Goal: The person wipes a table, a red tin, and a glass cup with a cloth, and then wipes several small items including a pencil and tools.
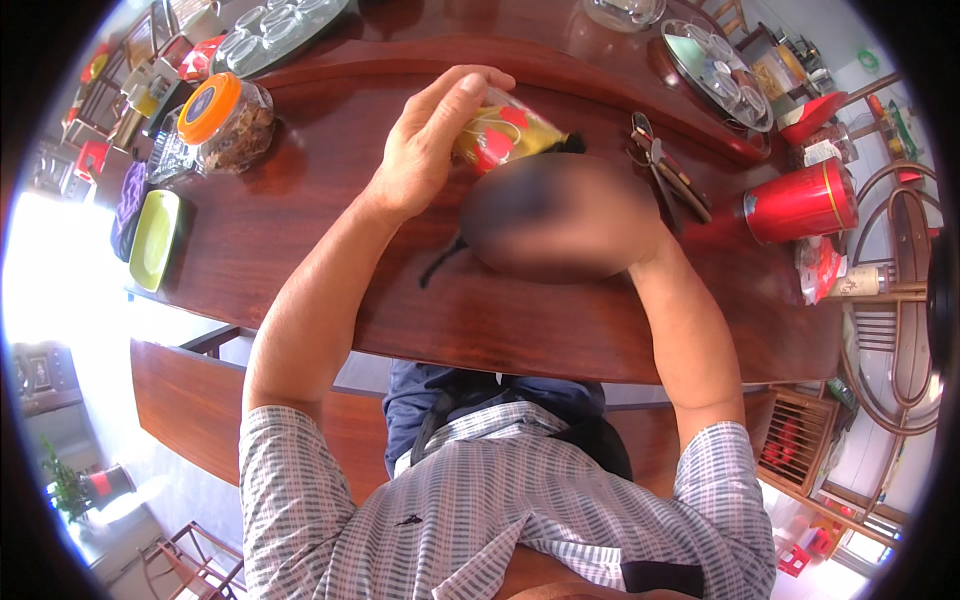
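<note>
My left hand [429, 142] holds a yellow item with red patterns [504, 135], apparently a packet, over the dark red wooden table [315, 187]. The thumb lies along its near side, and the other fingers are partly hidden behind it. A black tuft [574, 142] shows at the item's right end. A blurred patch covers most of my right hand [592, 225] and something dark beside it, so its grip cannot be made out. From the patch's lower left a thin black strand [441, 261] sticks out.
Several hand tools [667, 169] lie right of my hands, near a red canister [802, 200]. At the left are an orange-lidded jar [225, 127] and a green dish [155, 240]. Trays of glass cups, left [277, 37] and right [712, 75], stand farther back.
</note>
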Action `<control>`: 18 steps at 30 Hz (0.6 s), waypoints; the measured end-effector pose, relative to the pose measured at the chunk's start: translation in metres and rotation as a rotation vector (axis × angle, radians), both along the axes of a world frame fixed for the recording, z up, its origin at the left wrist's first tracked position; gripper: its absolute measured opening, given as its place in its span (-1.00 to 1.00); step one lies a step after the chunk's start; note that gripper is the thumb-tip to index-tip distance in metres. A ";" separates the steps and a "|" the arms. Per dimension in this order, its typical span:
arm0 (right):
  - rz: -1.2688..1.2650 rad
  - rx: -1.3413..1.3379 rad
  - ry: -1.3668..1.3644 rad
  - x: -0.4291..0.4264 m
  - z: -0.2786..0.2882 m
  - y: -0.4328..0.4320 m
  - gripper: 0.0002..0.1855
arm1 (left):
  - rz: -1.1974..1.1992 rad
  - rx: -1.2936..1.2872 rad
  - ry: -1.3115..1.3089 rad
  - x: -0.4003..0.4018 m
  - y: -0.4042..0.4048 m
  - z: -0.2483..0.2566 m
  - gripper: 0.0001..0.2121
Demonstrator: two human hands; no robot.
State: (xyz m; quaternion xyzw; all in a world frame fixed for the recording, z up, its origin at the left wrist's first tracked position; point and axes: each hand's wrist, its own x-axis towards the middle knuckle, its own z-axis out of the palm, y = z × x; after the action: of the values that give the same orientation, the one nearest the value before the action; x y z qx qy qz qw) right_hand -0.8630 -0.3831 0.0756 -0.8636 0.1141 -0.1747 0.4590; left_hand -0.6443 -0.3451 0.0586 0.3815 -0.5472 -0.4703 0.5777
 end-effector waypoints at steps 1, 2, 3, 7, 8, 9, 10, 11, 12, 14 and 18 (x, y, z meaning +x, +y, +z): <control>-0.057 -0.087 0.026 0.001 -0.002 0.002 -0.44 | 0.011 0.029 -0.073 0.001 0.000 -0.001 -0.55; -0.113 -0.173 0.057 0.003 -0.004 0.004 -0.46 | 0.049 0.084 -0.127 -0.001 0.002 -0.003 -0.58; -0.171 -0.260 0.091 0.003 -0.005 0.004 -0.49 | 0.048 0.084 -0.129 -0.001 0.001 -0.003 -0.58; -0.483 -0.960 0.194 0.009 -0.028 0.006 -0.62 | 0.090 0.095 -0.181 -0.007 -0.005 -0.001 -0.57; -0.469 -1.040 0.090 0.010 -0.025 0.002 -0.64 | 0.081 0.252 -0.024 -0.007 -0.001 0.002 -0.54; -0.442 -1.121 -0.027 0.013 -0.022 -0.002 -0.66 | 0.085 0.405 0.132 -0.007 0.004 0.008 -0.51; -0.417 -1.120 -0.082 0.015 -0.022 -0.005 -0.68 | 0.033 0.370 0.114 -0.001 -0.003 -0.001 -0.48; -0.414 -1.120 -0.086 0.015 -0.020 -0.003 -0.68 | 0.038 0.369 0.114 0.000 -0.003 -0.002 -0.48; -0.431 -1.145 -0.030 0.014 -0.017 0.002 -0.69 | 0.073 0.416 0.097 -0.002 -0.002 0.001 -0.47; -0.449 -1.167 0.030 0.014 -0.017 0.009 -0.70 | 0.105 0.467 0.081 -0.008 0.002 0.006 -0.46; -0.488 -0.619 0.224 0.015 -0.028 0.005 -0.71 | 0.160 0.402 -0.044 -0.010 -0.006 -0.006 -0.50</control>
State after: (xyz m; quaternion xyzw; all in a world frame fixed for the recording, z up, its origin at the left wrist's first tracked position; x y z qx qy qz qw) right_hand -0.8479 -0.3777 0.0478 -0.9221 0.3070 -0.2095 0.1074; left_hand -0.6539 -0.3509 0.0528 0.5415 -0.4230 -0.5140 0.5135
